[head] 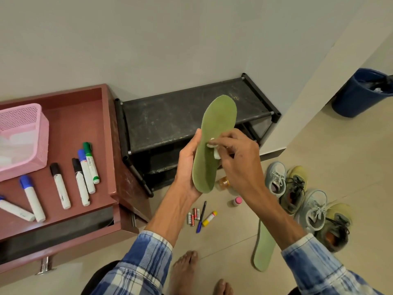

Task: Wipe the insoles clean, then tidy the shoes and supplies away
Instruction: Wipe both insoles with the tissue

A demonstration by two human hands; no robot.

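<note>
While the left grip (188, 165) clasps the insole (219, 120) to brace it, the right grip (238, 160) pinches a wipe (217, 154) against its face.

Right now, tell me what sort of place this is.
Probably a home entryway or hallway corner: a low black shoe rack stands against the grey wall, two pairs of lace-up sneakers sit on the beige tiled floor, and a blue waste bin stands nearby.
</note>
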